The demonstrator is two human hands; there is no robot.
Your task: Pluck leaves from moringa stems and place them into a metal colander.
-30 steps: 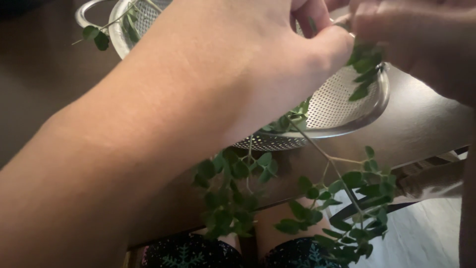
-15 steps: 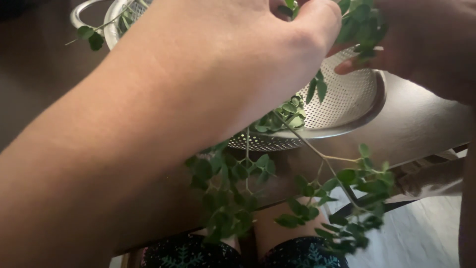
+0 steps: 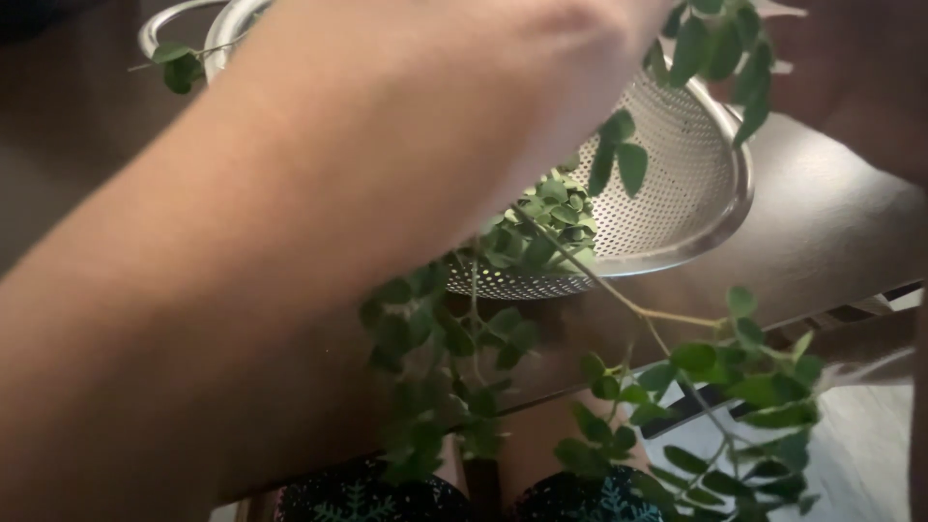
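The left hand and its blurred forearm fill most of the view, hiding the dark brown wooden table; its grip cannot be told. A perforated round steel colander holds plucked leaves. A thin green leafy sprig dangles over the table edge. The right hand sits top right, grip unclear.

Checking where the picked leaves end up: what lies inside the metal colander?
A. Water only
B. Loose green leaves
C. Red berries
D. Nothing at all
B: a small heap of loose green leaves sits on the perforated floor of the colander, while a leafy branch hangs over its near rim.
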